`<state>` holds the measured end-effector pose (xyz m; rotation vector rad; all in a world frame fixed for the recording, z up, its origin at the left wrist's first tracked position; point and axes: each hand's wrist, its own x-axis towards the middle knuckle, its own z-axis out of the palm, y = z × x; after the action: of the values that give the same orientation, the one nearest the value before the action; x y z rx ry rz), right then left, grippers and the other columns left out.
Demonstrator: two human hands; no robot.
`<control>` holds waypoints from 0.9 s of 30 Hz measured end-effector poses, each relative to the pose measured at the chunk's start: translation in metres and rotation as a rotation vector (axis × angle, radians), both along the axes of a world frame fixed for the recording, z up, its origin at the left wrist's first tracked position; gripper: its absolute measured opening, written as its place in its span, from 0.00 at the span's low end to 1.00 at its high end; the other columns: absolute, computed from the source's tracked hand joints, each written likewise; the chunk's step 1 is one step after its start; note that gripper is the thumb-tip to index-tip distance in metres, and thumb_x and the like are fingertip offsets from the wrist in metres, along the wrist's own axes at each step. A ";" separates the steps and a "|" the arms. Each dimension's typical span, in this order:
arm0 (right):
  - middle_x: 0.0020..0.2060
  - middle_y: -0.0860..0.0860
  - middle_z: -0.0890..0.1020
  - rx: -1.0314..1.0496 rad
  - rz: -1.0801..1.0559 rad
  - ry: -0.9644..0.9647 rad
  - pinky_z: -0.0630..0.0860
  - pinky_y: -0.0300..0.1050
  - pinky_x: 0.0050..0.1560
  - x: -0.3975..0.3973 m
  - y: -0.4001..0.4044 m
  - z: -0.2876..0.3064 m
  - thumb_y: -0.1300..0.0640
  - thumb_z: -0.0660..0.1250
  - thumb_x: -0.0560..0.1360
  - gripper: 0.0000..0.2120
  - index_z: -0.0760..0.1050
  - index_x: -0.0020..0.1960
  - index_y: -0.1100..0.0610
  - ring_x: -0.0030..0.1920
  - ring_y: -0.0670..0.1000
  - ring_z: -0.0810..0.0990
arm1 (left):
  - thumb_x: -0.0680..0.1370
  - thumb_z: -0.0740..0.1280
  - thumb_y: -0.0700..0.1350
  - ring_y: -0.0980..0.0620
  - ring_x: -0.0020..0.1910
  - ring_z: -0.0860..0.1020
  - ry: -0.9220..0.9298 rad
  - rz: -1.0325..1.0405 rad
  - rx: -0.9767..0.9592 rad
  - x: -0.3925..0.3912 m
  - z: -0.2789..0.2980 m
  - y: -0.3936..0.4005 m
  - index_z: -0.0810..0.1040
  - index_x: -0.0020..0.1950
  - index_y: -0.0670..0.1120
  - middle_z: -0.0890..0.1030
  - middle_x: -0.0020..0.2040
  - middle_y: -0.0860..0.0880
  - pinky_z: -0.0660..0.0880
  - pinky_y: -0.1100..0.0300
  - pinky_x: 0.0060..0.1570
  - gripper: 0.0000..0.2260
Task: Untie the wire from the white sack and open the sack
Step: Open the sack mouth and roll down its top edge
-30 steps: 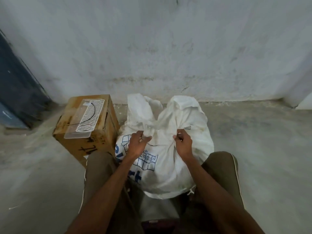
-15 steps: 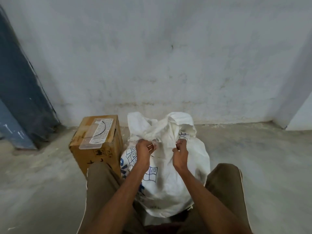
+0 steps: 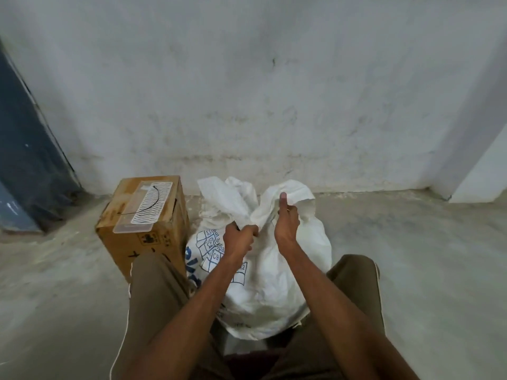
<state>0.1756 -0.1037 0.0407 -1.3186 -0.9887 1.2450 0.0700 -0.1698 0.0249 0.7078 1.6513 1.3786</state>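
A white woven sack (image 3: 277, 275) with blue print stands on the floor between my knees, its top gathered into a neck with two loose flaps above. My left hand (image 3: 239, 240) is closed around that neck from the left. My right hand (image 3: 286, 222) grips the right flap of the sack's mouth, thumb pointing up. The tying wire is hidden under my fingers; I cannot make it out.
A cardboard box (image 3: 142, 237) stands just left of the sack, with a clear plastic piece and a black wire (image 3: 154, 200) on its top. A stained white wall (image 3: 247, 105) rises close behind. A dark blue panel (image 3: 24, 149) leans at left. Bare concrete floor (image 3: 425, 256) lies to the right.
Both hands rose from the sack's front to its gathered neck. My right hand shifted up onto the right flap, thumb raised. The camera tilted up and back.
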 end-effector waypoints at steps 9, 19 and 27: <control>0.33 0.50 0.71 0.105 0.016 -0.032 0.70 0.46 0.40 0.003 0.026 0.055 0.65 0.68 0.69 0.08 0.69 0.42 0.59 0.36 0.51 0.72 | 0.66 0.72 0.47 0.42 0.63 0.71 0.426 0.449 0.192 -0.009 0.047 -0.010 0.61 0.70 0.47 0.67 0.67 0.43 0.71 0.46 0.60 0.36; 0.32 0.47 0.80 0.170 0.452 0.086 0.72 0.44 0.35 0.016 -0.001 0.076 0.56 0.59 0.82 0.16 0.79 0.39 0.53 0.36 0.48 0.78 | 0.70 0.65 0.49 0.47 0.62 0.76 0.414 -0.385 0.208 -0.022 0.107 0.059 0.77 0.64 0.54 0.77 0.63 0.49 0.73 0.55 0.60 0.22; 0.54 0.62 0.84 -0.182 0.281 0.364 0.81 0.58 0.54 0.046 0.033 0.060 0.30 0.60 0.76 0.37 0.77 0.63 0.63 0.55 0.62 0.83 | 0.68 0.73 0.34 0.50 0.48 0.84 0.441 -0.385 0.359 -0.017 0.083 0.045 0.84 0.49 0.47 0.86 0.45 0.49 0.80 0.55 0.49 0.13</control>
<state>0.2215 -0.0706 0.1010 -1.0568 -0.8306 1.7526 0.0534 -0.1246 0.1076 1.5440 1.4867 1.3039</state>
